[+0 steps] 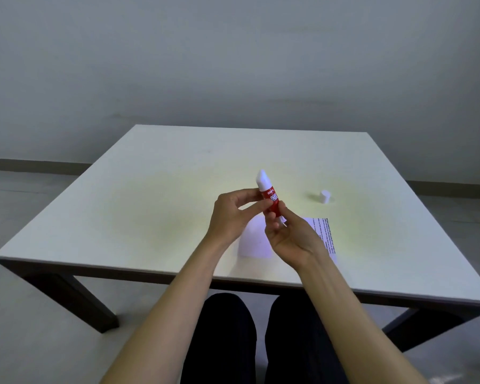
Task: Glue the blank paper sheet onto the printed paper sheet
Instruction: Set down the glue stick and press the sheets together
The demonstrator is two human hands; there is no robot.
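Above the middle of the desk (pixel 150 189) I hold a red glue stick (pixel 270 199) between both hands, tilted a little so its white tip points up and away from me. My left hand (pixel 230 214) grips the red barrel from the left, thumb and fingers (pixel 250 207) closed around the label. My right hand (pixel 291 239) pinches the lower end of the stick, its fingertips (pixel 281 210) wrapped about the white base, so both sets of fingers are shut on the same stick. The stick's top is uncovered, and the white glue stands out well above the red barrel.

Beneath my hands, lying flat on the desk, is the blank paper sheet (pixel 254 242), partly hidden by my wrists. Just to its right lies the printed paper sheet (pixel 326 234), of which I see only a strip with lines of dark text running along its right edge; my right hand covers the rest, and I cannot tell whether the two sheets overlap. Farther back and to the right, well apart from the papers, a small white cap (pixel 325 196) stands alone on the desk. My dark trousers (pixel 222 342) show below the near edge of the desk.
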